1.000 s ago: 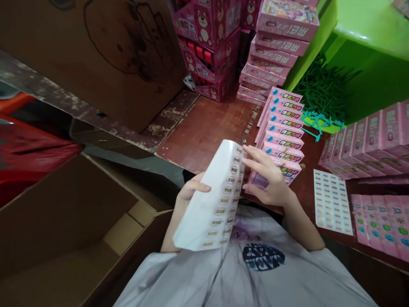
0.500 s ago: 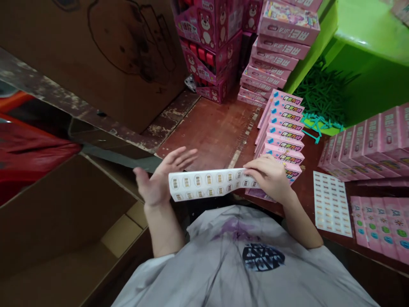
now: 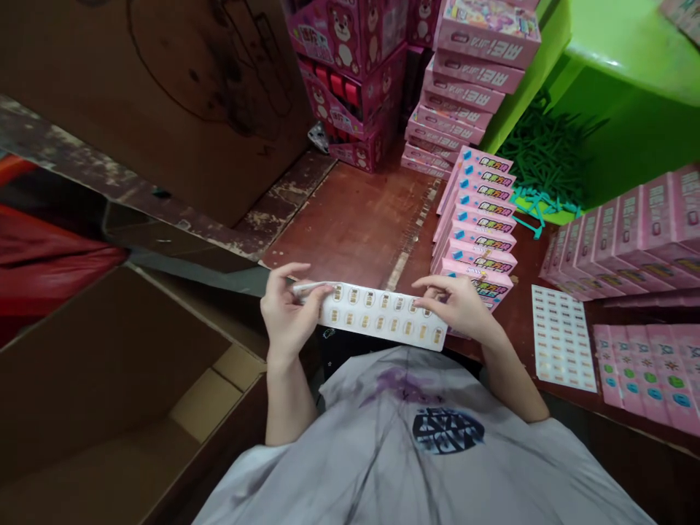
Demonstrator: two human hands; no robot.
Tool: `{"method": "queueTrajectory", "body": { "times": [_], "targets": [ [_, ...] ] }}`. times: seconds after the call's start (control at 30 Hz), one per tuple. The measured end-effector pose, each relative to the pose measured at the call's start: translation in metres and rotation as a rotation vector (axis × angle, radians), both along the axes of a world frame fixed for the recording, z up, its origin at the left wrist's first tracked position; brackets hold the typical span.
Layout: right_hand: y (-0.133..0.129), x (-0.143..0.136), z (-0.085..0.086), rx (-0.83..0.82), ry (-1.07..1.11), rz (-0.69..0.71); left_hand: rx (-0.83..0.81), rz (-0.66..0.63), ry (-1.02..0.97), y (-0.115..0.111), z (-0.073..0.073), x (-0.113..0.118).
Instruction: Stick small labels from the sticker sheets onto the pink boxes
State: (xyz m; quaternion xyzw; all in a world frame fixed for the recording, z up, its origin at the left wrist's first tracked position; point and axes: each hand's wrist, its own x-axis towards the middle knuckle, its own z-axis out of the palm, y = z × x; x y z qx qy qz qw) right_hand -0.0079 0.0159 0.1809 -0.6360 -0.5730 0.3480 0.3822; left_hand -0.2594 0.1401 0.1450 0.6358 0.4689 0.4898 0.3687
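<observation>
A white strip of round stickers with gold print (image 3: 377, 315) stretches between my two hands in front of my shirt. My left hand (image 3: 292, 310) pinches its left end, thumb on the printed face. At the right part of the strip, my right hand (image 3: 459, 306) has thumb and fingers closed on the upper edge. Just behind my right hand stands a row of pink boxes with colourful lettering (image 3: 486, 244). Another white sticker sheet (image 3: 563, 339) lies flat on the table to the right.
Pink boxes are stacked at the back (image 3: 475, 80), beside bear-print boxes (image 3: 350, 87). A green bin (image 3: 628, 95) holds green pieces. More pink boxes (image 3: 628, 226) stand right. Large cardboard boxes are at the upper left (image 3: 164, 87) and lower left (image 3: 109, 379).
My left hand has gone from spread and free to pinching the strip's left end. The strip's right end now hangs lower, and the view has shifted slightly.
</observation>
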Motion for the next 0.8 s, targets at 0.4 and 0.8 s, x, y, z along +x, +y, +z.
{"method": "queueTrajectory", "body": {
  "times": [0.4, 0.8],
  "targets": [
    [-0.015, 0.006, -0.007, -0.161, 0.241, 0.025, 0.113, 0.033, 0.026, 0.004, -0.018, -0.006],
    [-0.029, 0.015, -0.018, 0.001, 0.389, -0.301, -0.329, 0.021, -0.226, -0.008, -0.017, 0.015]
  ]
}}
